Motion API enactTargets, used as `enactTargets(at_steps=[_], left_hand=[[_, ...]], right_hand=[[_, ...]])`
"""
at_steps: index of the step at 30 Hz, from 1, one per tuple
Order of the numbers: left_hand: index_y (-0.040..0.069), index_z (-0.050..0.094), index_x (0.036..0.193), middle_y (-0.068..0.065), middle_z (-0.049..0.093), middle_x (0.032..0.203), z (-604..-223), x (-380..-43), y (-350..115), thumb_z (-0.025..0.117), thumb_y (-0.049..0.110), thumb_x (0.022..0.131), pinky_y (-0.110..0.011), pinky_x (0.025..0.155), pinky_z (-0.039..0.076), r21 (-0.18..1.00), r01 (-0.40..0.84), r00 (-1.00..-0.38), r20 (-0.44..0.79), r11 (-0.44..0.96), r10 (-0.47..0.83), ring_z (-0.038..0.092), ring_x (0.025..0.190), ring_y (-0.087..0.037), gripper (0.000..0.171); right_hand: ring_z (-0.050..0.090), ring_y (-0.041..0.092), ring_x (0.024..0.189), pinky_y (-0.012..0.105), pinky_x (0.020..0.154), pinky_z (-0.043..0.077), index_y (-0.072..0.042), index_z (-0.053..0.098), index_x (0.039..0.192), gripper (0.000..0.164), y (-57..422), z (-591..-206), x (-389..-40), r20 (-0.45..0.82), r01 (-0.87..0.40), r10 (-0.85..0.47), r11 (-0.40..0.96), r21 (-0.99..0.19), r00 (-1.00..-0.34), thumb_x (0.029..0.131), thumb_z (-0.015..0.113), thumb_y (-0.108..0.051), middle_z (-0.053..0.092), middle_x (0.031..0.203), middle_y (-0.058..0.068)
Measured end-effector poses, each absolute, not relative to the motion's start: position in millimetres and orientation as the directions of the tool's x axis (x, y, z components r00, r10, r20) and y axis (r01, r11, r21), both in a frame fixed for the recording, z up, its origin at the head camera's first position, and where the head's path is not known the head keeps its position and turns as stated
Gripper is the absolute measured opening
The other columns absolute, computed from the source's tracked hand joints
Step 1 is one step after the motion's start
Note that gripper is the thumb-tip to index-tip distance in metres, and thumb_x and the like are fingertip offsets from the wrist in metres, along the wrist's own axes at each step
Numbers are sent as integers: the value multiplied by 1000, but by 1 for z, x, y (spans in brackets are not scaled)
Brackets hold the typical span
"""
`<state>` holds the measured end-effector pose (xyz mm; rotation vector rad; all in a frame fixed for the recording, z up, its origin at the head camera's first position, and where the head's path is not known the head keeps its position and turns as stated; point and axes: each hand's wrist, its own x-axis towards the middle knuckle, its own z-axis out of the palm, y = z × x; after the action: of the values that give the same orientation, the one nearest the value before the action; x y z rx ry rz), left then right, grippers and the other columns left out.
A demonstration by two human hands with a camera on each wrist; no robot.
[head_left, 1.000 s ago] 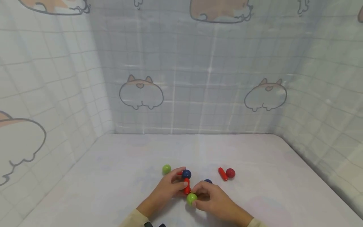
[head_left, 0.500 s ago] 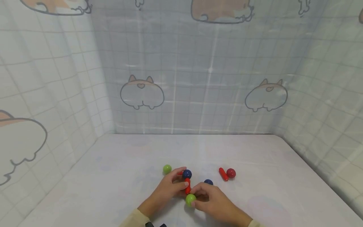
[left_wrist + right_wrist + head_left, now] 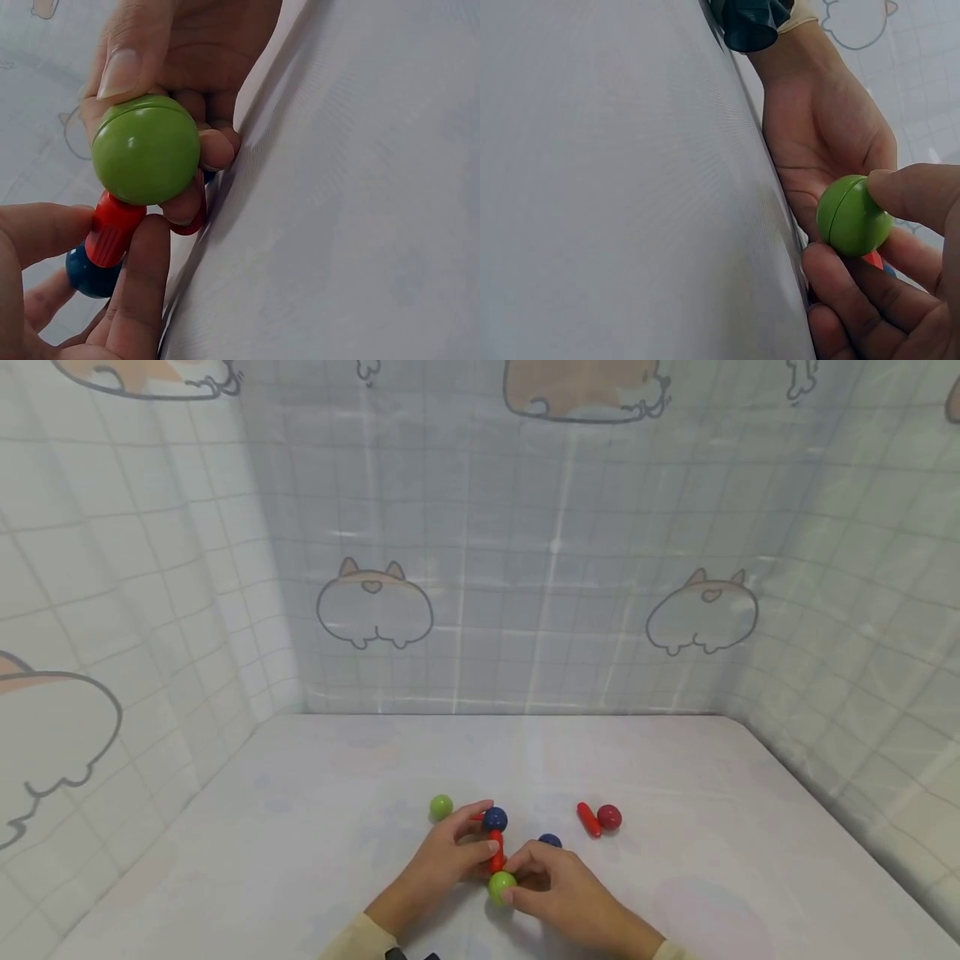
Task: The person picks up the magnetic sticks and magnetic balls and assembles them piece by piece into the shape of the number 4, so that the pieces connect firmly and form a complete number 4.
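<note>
My left hand (image 3: 448,858) pinches a short red rod (image 3: 497,853) between thumb and fingers. A dark blue ball (image 3: 495,819) sits at the rod's far end. My right hand (image 3: 568,887) grips a green ball (image 3: 501,888) at its near end; in the left wrist view the green ball (image 3: 146,150) meets the ridged red rod (image 3: 114,231). A seam line runs around this green ball (image 3: 853,217) in the right wrist view. Another red piece (image 3: 477,817) shows beside the blue ball, partly hidden by my left fingers.
A second green ball (image 3: 441,807) lies just beyond my left hand. Another blue ball (image 3: 551,841) is partly hidden behind my right hand. Farther right, a loose red rod (image 3: 588,820) lies beside a dark red ball (image 3: 610,817). Patterned curtains surround the white table (image 3: 337,760).
My right hand and the green ball have shifted slightly left, and the ball's seam has turned. The left hand stays nearly still with the red rod.
</note>
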<state>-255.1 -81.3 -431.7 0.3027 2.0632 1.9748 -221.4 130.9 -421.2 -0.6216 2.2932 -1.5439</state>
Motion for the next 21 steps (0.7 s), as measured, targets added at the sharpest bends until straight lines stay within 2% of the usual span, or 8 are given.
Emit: enactTargets(at_steps=[9,21], left_hand=[[13,43,146,-17,53,128,-432,-257,-83,71,14,87,-39,80,55,999,-39,-946,-49,36,321,64,98,-26,64],[14,44,145,-16,53,127,-432,-256,-83,71,15,87,-39,83,54,996,-15,-950,-41,86,310,62,103,-26,64]], right_hand=[[65,17,89,26,78,53,-21,64,107,21,130,-419,-222,-6,-193,-526,323,-927,-850,90,69,-34,68,101,-6],[64,17,86,28,79,52,-17,61,107,26,129,-419,-222,-45,-157,-504,351,-923,-863,90,70,-35,68,96,-5]])
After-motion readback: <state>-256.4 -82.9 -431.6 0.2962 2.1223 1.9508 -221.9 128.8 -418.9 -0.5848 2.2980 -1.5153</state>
